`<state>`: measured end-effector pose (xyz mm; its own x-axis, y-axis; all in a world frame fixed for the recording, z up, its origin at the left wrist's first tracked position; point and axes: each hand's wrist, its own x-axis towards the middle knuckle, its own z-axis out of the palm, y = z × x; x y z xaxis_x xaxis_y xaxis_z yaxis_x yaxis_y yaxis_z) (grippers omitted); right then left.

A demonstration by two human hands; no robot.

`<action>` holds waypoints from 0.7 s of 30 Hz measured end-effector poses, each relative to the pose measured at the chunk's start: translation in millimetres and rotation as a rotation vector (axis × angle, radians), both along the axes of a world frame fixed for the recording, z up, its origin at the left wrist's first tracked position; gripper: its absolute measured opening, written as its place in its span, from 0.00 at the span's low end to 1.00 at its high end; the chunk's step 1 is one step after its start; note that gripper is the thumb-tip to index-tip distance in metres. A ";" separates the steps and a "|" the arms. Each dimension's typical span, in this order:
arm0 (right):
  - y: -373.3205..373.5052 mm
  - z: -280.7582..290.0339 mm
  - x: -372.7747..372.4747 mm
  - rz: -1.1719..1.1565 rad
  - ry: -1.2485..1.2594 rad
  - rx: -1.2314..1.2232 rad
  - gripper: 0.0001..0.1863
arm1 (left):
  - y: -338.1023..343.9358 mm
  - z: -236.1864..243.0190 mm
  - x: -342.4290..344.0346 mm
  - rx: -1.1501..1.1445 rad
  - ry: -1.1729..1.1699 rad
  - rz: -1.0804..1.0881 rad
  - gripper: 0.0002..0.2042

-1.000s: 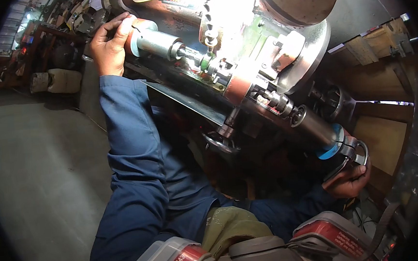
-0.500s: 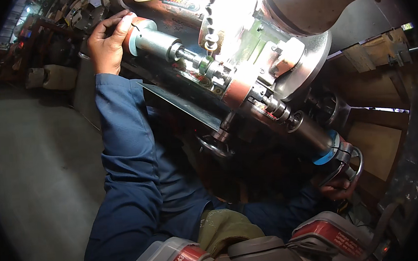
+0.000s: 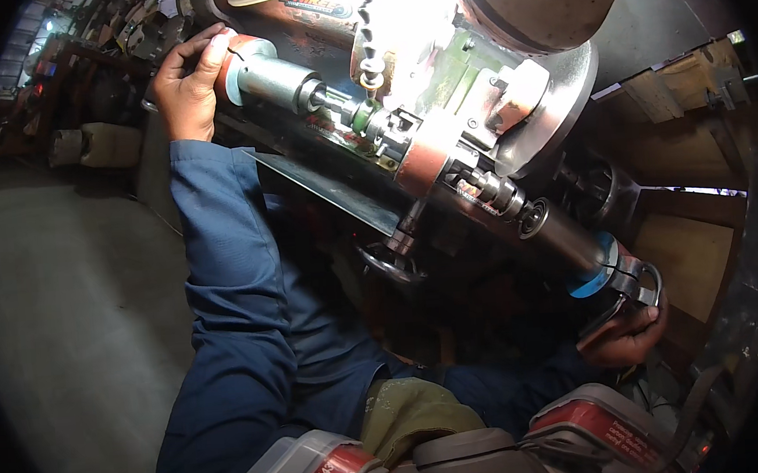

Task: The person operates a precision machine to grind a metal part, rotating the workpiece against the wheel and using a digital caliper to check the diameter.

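My left hand [image 3: 197,82] grips the red and pale blue collar [image 3: 241,61] at the upper left end of a metal spindle housing [image 3: 278,81]. A shiny shaft assembly [image 3: 335,105] runs diagonally through a red collar [image 3: 422,166] beneath a brightly lit grinding machine. At the lower right, a dark steel cylinder [image 3: 564,241] ends in a blue ring and a clamp with a curved metal handle [image 3: 655,280]. My right hand [image 3: 632,329] is closed round that handle's lower part. A flat steel plate [image 3: 323,192] lies angled below the shaft.
A large disc wheel [image 3: 577,108] and a curved cast housing [image 3: 547,5] stand at upper right. A handwheel [image 3: 390,266] hangs below the machine. Wooden boards [image 3: 688,259] are at right; dull canisters [image 3: 109,145] and cluttered shelving are at left. A respirator juts into the lower edge.
My left hand and the machine appear slightly shifted left in view. Both hands keep their grip; my right hand dipped slightly and came back up.
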<state>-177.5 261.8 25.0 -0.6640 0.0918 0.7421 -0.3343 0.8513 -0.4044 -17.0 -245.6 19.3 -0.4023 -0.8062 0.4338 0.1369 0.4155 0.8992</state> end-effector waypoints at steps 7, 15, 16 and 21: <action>6.3 -22.7 -7.3 0.013 0.253 0.024 0.19 | -1.6 -0.3 -1.8 0.020 0.013 0.015 0.07; 32.2 -50.7 -25.5 -0.090 0.606 0.189 0.19 | 0.1 1.5 -3.9 0.019 0.018 0.008 0.07; 31.4 -57.2 -29.7 -0.117 0.661 0.165 0.19 | 0.3 1.8 -4.0 0.027 0.006 0.014 0.07; 24.1 -79.8 -41.3 -0.123 0.799 -0.044 0.22 | 1.6 2.6 -4.2 0.024 0.016 0.009 0.07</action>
<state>-218.8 285.9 -54.8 0.0817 0.1695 0.9821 -0.4417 0.8896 -0.1168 -21.2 -243.9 21.9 -0.3883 -0.8199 0.4207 0.1475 0.3953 0.9066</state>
